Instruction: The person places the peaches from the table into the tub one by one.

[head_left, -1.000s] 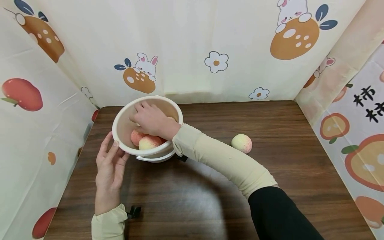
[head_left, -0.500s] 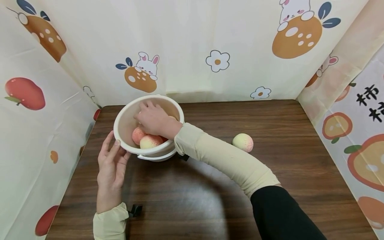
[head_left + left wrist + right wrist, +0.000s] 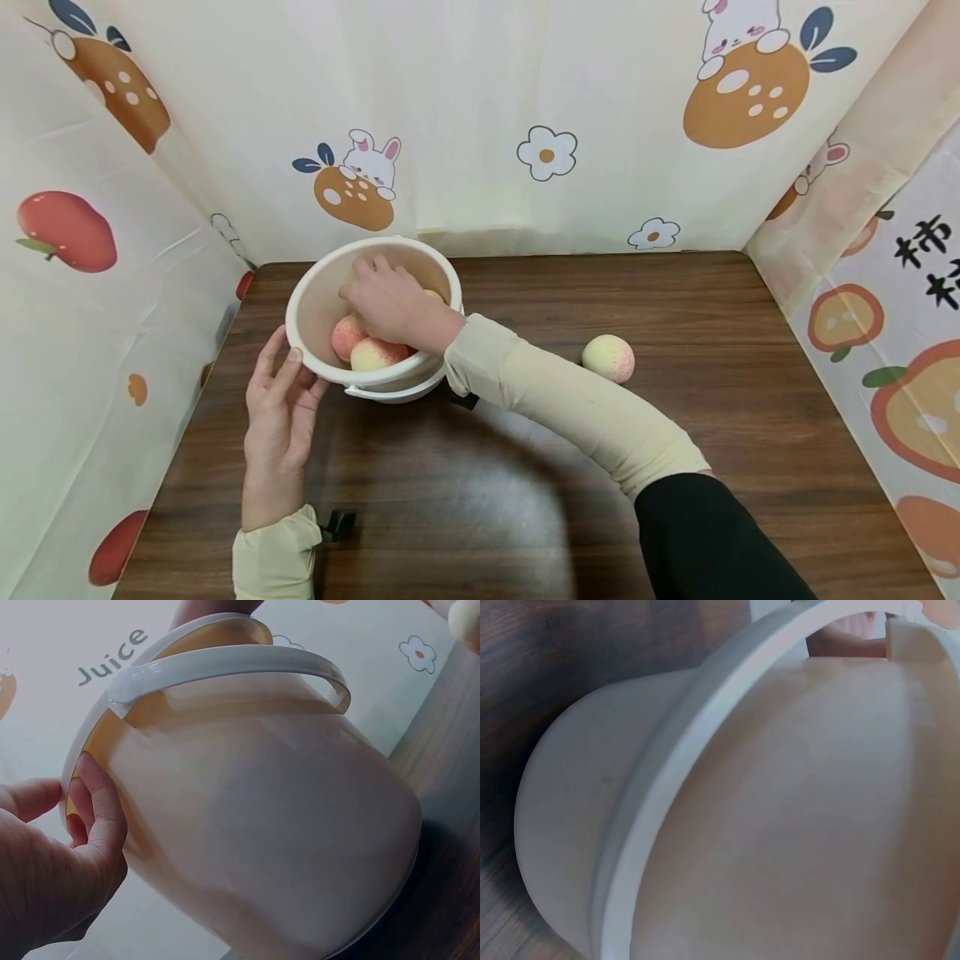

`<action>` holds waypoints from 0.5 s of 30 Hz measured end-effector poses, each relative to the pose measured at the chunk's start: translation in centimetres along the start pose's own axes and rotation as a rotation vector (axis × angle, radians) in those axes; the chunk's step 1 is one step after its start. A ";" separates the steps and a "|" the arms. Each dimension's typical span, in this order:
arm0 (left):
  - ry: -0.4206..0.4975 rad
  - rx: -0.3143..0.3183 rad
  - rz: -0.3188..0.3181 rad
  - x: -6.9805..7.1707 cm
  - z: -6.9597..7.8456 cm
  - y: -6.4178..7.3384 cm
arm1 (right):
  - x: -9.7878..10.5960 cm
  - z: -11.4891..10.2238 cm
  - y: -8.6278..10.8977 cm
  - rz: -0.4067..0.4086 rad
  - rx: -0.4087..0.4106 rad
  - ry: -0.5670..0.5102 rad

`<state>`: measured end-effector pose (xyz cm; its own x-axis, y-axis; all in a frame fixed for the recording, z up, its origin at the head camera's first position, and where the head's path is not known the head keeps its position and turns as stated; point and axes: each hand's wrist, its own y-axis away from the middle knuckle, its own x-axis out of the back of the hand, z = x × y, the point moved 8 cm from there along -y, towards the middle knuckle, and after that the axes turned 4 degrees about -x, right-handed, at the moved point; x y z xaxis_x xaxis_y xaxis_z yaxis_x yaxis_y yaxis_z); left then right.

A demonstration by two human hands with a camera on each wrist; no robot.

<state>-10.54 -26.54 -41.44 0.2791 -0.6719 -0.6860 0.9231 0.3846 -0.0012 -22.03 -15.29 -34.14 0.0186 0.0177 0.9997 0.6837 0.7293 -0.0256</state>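
A white bucket (image 3: 300, 317) stands at the back left of the brown table, its handle (image 3: 225, 661) folded down along the outer wall. My left hand (image 3: 277, 429) pinches the rim on the near left side, thumb on one face and fingers tucked under the other in the left wrist view. Over the rim, my right hand (image 3: 397, 307) reaches down inside; its fingertips and whatever lies under the palm are hidden. Several peaches sit in the bucket, among them a yellow-pink peach (image 3: 377, 354) and a redder peach (image 3: 347, 336). The right wrist view mostly shows the bucket's wall (image 3: 795, 810).
A single pale yellow-pink peach (image 3: 608, 358) lies on the wooden table (image 3: 712, 400), right of the bucket and beyond my right sleeve. Printed curtains (image 3: 465, 108) stand behind the table and along both sides.
My right hand and forearm have drawn slightly to the right, still within the bucket. The left hand keeps its place on the rim. The whole head view has shifted a little.
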 end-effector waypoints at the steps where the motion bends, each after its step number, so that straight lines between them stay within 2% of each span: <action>1: 0.000 0.001 -0.002 0.0 0.0 0.0 | 0.1 0.0 0.1 0.006 0.002 -0.003; 11: -0.006 -0.004 -0.001 -0.1 0.0 0.0 | 1.9 0.2 1.7 0.123 0.004 -0.034; 15: -0.011 -0.002 0.001 0.0 0.0 0.0 | 2.8 0.6 2.8 0.215 -0.004 -0.033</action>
<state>-10.54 -26.54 -41.39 0.2828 -0.6788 -0.6777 0.9222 0.3866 -0.0024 -20.46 -12.76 -31.40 0.1406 0.1954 0.9706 0.6694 0.7035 -0.2386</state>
